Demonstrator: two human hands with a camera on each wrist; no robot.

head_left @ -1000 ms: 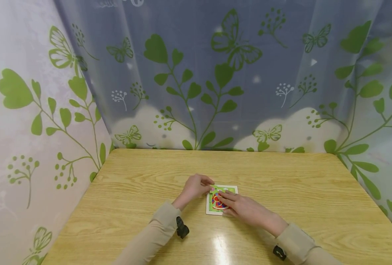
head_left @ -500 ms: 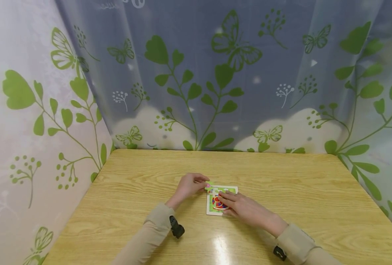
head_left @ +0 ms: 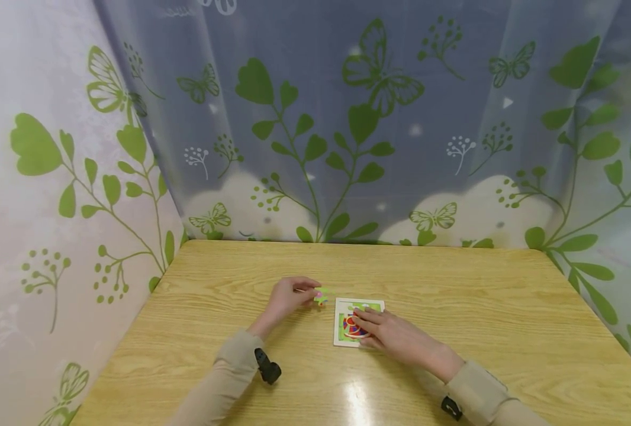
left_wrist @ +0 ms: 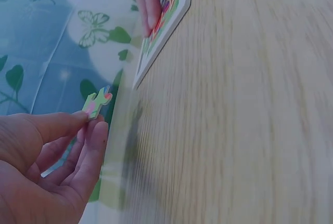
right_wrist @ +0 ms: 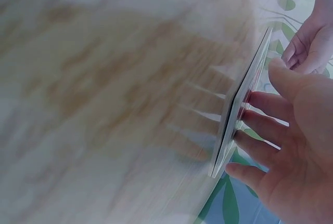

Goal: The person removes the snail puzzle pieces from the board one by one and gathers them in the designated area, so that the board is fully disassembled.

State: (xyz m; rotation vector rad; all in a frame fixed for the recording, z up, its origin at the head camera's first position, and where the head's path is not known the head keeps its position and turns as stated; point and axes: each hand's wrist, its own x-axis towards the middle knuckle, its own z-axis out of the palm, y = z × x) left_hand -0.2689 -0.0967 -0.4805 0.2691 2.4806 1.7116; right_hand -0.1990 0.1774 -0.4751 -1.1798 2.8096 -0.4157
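My left hand point(head_left: 289, 299) pinches a small jigsaw piece point(head_left: 321, 294) between thumb and fingers, just left of the puzzle board. In the left wrist view the jigsaw piece point(left_wrist: 97, 103) is light green with a pink patch and red and blue bits on its knobs. The square puzzle board point(head_left: 337, 328) has a white frame and a green, red and blue picture. A pale gap shows in its upper left corner. My right hand point(head_left: 395, 334) lies across the board's right side with extended fingers, hiding part of the picture.
The board lies on a wood-grain table point(head_left: 241, 266). Behind the table hangs a curtain point(head_left: 315, 118) printed with leaves and butterflies, and similar cloth point(head_left: 81, 236) runs along the left side. Black wrist straps point(head_left: 267, 367) sit on both cuffs.
My left hand has lifted the jigsaw piece out of the board's upper left corner and carried it left, past the frame. My right hand has stayed on the board.
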